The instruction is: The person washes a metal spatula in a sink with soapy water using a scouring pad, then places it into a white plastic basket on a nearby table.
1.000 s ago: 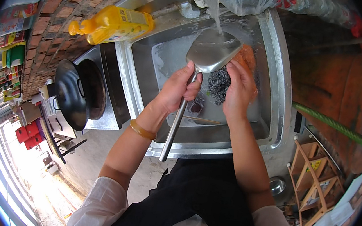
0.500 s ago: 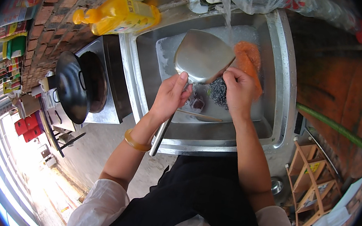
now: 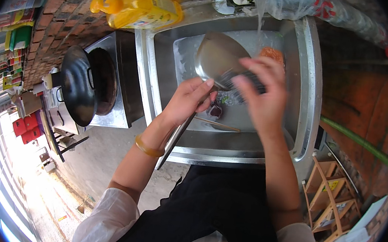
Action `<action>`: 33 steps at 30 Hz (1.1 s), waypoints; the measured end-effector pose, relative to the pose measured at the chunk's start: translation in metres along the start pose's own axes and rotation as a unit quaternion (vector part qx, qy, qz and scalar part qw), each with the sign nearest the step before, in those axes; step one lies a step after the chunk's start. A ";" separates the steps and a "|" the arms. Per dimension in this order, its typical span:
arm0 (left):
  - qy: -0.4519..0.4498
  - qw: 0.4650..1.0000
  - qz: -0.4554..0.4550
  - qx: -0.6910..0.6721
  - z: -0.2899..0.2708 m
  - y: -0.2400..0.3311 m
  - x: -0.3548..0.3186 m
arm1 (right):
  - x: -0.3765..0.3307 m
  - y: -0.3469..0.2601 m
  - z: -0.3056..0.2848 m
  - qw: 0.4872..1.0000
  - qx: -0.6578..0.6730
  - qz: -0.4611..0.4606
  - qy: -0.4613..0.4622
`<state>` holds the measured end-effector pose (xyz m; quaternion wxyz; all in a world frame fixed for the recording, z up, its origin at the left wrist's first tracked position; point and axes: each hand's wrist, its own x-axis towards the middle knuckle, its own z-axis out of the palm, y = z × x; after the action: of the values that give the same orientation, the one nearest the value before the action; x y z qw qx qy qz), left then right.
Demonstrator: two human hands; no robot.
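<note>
My left hand [image 3: 188, 97] is closed around the metal handle of a wok spatula [image 3: 217, 52], thumb near the neck, its broad blade raised over the sink [image 3: 311, 93]. My right hand [image 3: 271, 101], smeared by motion, grips a dark grey wire scourer [image 3: 254, 82] against the blade's right edge. Behind the right fingers an orange cloth [image 3: 271, 53] lies in the sink, partly hidden. Water [image 3: 260, 21] runs down from above, beyond the blade. A small dark object [image 3: 215, 110] and a thin stick [image 3: 219, 123] lie below the hands.
A yellow bottle [image 3: 149, 10] stands on the sink's far left rim. To the left, a black wok [image 3: 78, 85] is tilted up beside a metal stove [image 3: 119, 70]. A green hose [image 3: 360, 141] runs along the right, above a wooden rack [image 3: 332, 197].
My right hand has lifted and turned with the scourer, up onto the blade's right side. The spatula has shifted slightly right, its blade tilting. More of the orange cloth is hidden.
</note>
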<state>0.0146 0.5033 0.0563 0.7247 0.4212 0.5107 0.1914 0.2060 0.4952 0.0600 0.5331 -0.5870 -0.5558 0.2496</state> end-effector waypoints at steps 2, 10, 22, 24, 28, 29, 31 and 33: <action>0.019 0.997 -0.053 -0.043 0.012 0.009 0.004 | 0.001 0.024 0.009 0.999 -0.034 0.008 -0.027; -0.037 0.995 -0.062 -0.070 0.018 0.008 0.030 | -0.009 0.001 0.022 0.994 -0.085 -0.056 0.027; -0.054 0.990 -0.022 0.126 0.029 0.015 0.048 | 0.001 0.061 0.003 0.987 -0.147 0.036 0.060; -0.064 0.975 -0.004 0.211 0.028 0.018 0.056 | 0.003 0.061 0.006 0.991 -0.106 0.030 0.077; -0.065 0.978 0.071 0.187 0.018 0.012 0.066 | 0.010 0.051 0.000 0.990 -0.125 -0.039 0.050; -0.078 0.976 0.049 0.197 0.026 0.022 0.062 | 0.019 0.068 -0.010 0.989 -0.122 -0.009 0.087; -0.100 0.985 0.017 0.139 0.043 0.035 0.057 | 0.023 0.064 -0.015 0.988 -0.132 -0.014 0.083; -0.082 0.989 0.011 0.123 0.038 0.030 0.061 | 0.011 0.036 -0.011 0.989 -0.128 -0.072 0.008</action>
<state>0.0778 0.5479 0.0494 0.7047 0.5271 0.4642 0.1002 0.2326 0.5086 0.0343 0.4749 -0.6110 -0.6192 0.1330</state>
